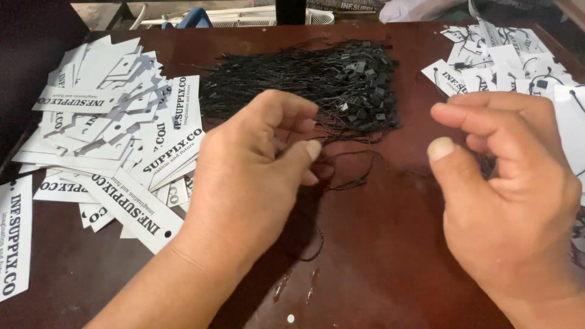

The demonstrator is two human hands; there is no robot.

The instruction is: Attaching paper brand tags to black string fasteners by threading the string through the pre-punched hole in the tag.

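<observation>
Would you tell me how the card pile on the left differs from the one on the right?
The left pile of tags is bare white cards with no strings, fanned widely; the right pile of tags already carries black strings and is smaller in view. The left hand pinches a black string. Both piles are white printed cards.

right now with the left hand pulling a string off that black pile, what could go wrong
1. The left hand pinches one black string that trails toward the tangled string pile; it may snag and drag others along.
2. The loose white tags lie fanned beside the left wrist; a sweep could scatter them.
3. The right hand hovers near the strung tags, whose cords could catch its fingers.
</observation>
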